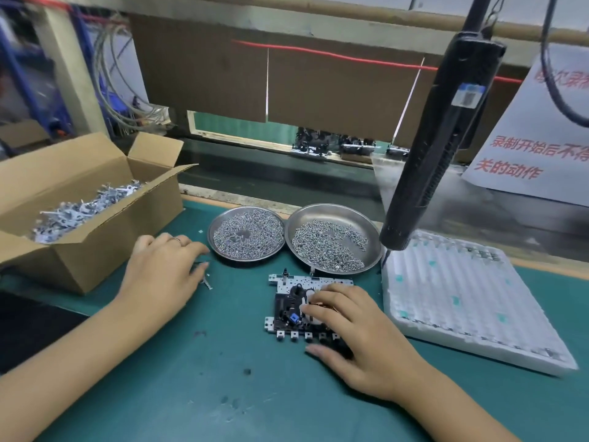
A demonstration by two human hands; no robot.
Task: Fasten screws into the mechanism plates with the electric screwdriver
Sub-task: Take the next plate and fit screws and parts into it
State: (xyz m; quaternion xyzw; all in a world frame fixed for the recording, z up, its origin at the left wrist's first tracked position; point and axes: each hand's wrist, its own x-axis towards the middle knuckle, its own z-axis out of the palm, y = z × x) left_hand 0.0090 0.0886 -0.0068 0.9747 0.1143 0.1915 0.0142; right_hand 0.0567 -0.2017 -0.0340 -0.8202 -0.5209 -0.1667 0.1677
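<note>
Two hands are down on the green mat. Your right hand [357, 333] lies on the mechanism plate [287, 301], fingers curled over its top and thumb at the near edge, so keep it flat and still. Your left hand [162, 269] rests beside it, fingertips pinching a small metal piece [206, 282]. Behind sit two shiny round dishes of tiny screws [247, 236] [331, 240]. The black electric screwdriver [436, 148] hangs above, untouched. Pick one screw, then pull the driver straight down.
</note>
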